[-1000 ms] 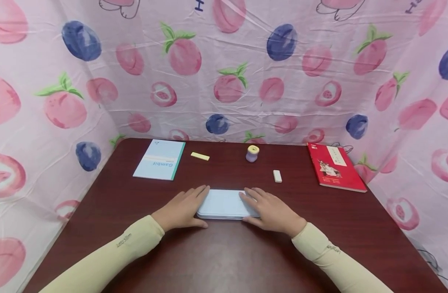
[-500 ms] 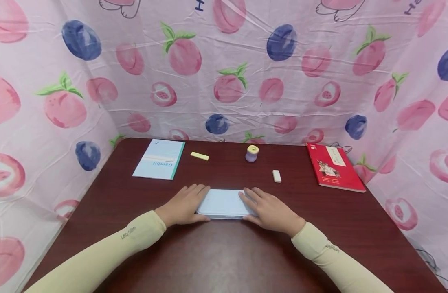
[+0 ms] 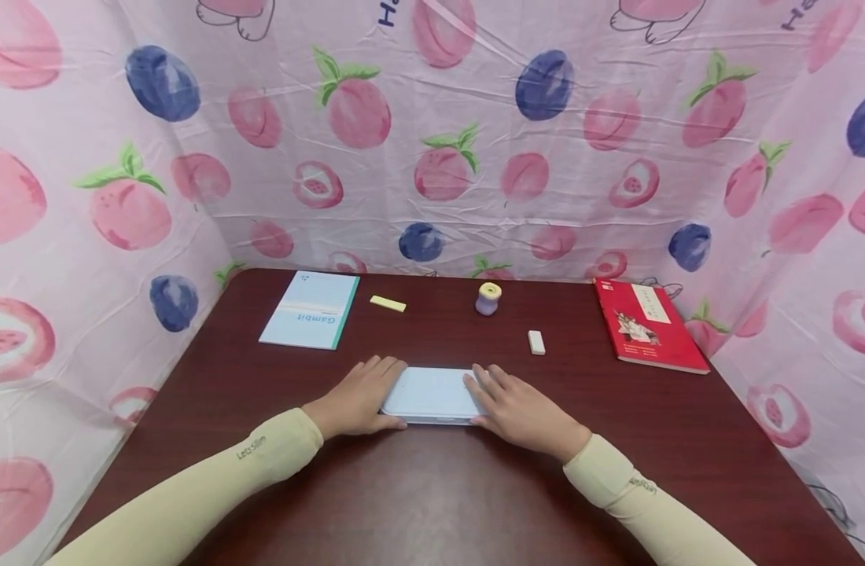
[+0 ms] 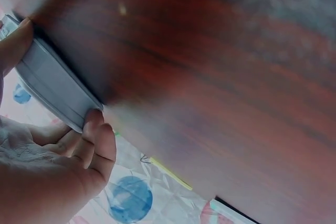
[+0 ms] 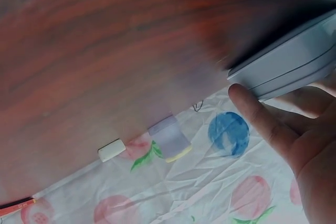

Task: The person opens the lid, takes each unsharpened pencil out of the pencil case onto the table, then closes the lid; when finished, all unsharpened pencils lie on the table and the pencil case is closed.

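A flat light-blue pencil case with rounded corners lies shut on the table, its long side towards me. My left hand grips its left end, thumb at the near edge and fingertips at the far corner. At the other end, my right hand holds the case with its thumb at the near edge and fingers over the top and far side. In the left wrist view, the side of the pencil case sits between thumb and fingers. A seam runs along the pencil case in the right wrist view; the right thumb is hidden there.
On the dark red table, beyond the hands, lie a light-blue notebook, a yellow strip, a waisted purple-and-yellow object, a white eraser and a red book. A fruit-patterned curtain encloses the back and sides.
The left wrist and forearm have shifted slightly, and the left thumb has moved in against the near edge of the case. The right hand and the pencil case stay almost in place.
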A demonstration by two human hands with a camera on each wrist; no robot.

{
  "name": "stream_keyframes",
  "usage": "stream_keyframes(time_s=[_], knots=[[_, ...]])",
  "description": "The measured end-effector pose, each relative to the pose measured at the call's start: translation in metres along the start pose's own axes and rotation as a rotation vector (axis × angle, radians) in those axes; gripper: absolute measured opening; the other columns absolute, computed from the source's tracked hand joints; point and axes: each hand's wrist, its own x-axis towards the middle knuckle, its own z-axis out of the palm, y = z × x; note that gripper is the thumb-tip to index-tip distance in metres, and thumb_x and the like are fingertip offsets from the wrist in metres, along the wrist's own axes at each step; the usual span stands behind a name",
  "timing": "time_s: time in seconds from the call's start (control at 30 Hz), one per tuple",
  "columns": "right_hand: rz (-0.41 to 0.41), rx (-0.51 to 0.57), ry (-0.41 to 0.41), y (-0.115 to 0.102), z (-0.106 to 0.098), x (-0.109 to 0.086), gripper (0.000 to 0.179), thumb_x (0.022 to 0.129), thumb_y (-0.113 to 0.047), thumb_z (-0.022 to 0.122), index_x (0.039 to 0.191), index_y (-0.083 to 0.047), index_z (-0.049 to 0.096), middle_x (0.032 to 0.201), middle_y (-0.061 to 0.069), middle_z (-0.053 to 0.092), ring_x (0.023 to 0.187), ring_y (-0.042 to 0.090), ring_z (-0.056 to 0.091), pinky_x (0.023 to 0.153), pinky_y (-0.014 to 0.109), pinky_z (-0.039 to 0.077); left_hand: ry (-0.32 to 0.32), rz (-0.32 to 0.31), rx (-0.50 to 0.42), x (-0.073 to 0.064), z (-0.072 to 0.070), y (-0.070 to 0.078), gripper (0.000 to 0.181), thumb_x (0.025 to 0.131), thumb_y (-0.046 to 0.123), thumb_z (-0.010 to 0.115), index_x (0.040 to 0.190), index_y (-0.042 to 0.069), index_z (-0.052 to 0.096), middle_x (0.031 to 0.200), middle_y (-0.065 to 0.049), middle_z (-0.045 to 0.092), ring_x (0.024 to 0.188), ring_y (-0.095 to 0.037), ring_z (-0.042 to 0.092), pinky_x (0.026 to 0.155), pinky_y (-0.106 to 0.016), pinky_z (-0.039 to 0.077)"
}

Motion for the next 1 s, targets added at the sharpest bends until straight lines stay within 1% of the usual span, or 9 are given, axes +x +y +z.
stream_keyframes(time_s=[0.1, 0.23, 0.37, 0.47, 0.6, 0.73, 0.83, 0.93, 1.0], knots=[[-0.013, -0.020, 0.024, 0.000, 0.002, -0.001, 0.073, 0.098, -0.049, 0.074, 0.151, -0.002, 0.056, 0.148, 0.022, 0.064, 0.129, 0.038, 0.067, 0.102, 0.041, 0.061, -0.003, -0.006, -0.012, 0.000, 0.001, 0.001, 0.095, 0.089, 0.055, 0.083, 0.159, 0.006, 0.041, 0.158, -0.012, 0.051, 0.134, -0.027, 0.051, 0.114, -0.052, 0.046], [-0.051, -0.043, 0.072, 0.003, 0.005, -0.003, 0.070, 0.099, -0.047, 0.074, 0.149, 0.000, 0.058, 0.144, 0.024, 0.065, 0.125, 0.038, 0.068, 0.099, 0.041, 0.062, -0.005, -0.006, -0.027, 0.002, 0.002, 0.001, 0.096, 0.089, 0.055, 0.083, 0.160, 0.005, 0.040, 0.158, -0.013, 0.050, 0.133, -0.028, 0.049, 0.114, -0.051, 0.045], [-0.021, 0.046, 0.139, 0.010, 0.004, -0.001, 0.065, 0.096, -0.039, 0.079, 0.145, -0.001, 0.062, 0.137, 0.020, 0.071, 0.120, 0.036, 0.072, 0.098, 0.043, 0.062, 0.006, 0.010, -0.073, 0.004, 0.001, -0.001, 0.096, 0.088, 0.052, 0.085, 0.159, 0.006, 0.039, 0.155, -0.012, 0.051, 0.130, -0.027, 0.048, 0.112, -0.050, 0.043], [0.003, 0.121, 0.166, 0.013, 0.001, 0.002, 0.062, 0.094, -0.036, 0.082, 0.143, -0.002, 0.064, 0.134, 0.017, 0.074, 0.118, 0.033, 0.075, 0.100, 0.044, 0.062, 0.020, 0.012, -0.106, 0.005, 0.000, -0.003, 0.096, 0.086, 0.050, 0.089, 0.156, 0.006, 0.041, 0.151, -0.011, 0.053, 0.128, -0.026, 0.048, 0.110, -0.050, 0.043], [-0.005, 0.115, 0.139, 0.011, -0.002, 0.004, 0.062, 0.097, -0.038, 0.078, 0.145, -0.002, 0.062, 0.136, 0.017, 0.073, 0.120, 0.033, 0.074, 0.101, 0.043, 0.061, 0.018, -0.011, -0.156, 0.004, -0.002, -0.005, 0.099, 0.082, 0.048, 0.092, 0.156, 0.004, 0.043, 0.151, -0.011, 0.054, 0.130, -0.027, 0.049, 0.110, -0.053, 0.044], [0.021, 0.101, 0.132, 0.009, -0.002, 0.002, 0.063, 0.098, -0.040, 0.077, 0.147, -0.003, 0.062, 0.137, 0.017, 0.073, 0.121, 0.032, 0.074, 0.102, 0.042, 0.061, 0.005, -0.039, -0.228, 0.006, -0.003, -0.006, 0.106, 0.078, 0.046, 0.096, 0.159, 0.005, 0.042, 0.154, -0.011, 0.053, 0.136, -0.029, 0.049, 0.114, -0.056, 0.043], [0.032, 0.107, 0.131, 0.009, 0.000, 0.000, 0.063, 0.098, -0.040, 0.076, 0.147, -0.004, 0.061, 0.139, 0.016, 0.072, 0.122, 0.032, 0.073, 0.101, 0.041, 0.061, -0.018, -0.074, -0.281, 0.005, -0.002, -0.007, 0.113, 0.075, 0.048, 0.097, 0.162, 0.007, 0.039, 0.155, -0.012, 0.051, 0.139, -0.030, 0.047, 0.118, -0.058, 0.041], [0.025, 0.120, 0.128, 0.010, -0.001, -0.001, 0.063, 0.099, -0.041, 0.075, 0.148, -0.004, 0.061, 0.140, 0.016, 0.072, 0.123, 0.032, 0.072, 0.100, 0.042, 0.062, -0.033, -0.118, -0.323, 0.001, -0.002, -0.006, 0.114, 0.076, 0.050, 0.096, 0.164, 0.009, 0.036, 0.156, -0.014, 0.049, 0.142, -0.032, 0.046, 0.121, -0.059, 0.041], [0.021, 0.126, 0.130, 0.011, -0.002, -0.002, 0.062, 0.098, -0.041, 0.076, 0.147, -0.004, 0.062, 0.139, 0.016, 0.072, 0.124, 0.031, 0.073, 0.101, 0.043, 0.061, -0.029, -0.141, -0.354, -0.001, -0.002, -0.005, 0.113, 0.078, 0.049, 0.095, 0.166, 0.009, 0.034, 0.159, -0.015, 0.048, 0.145, -0.033, 0.045, 0.122, -0.058, 0.042]])
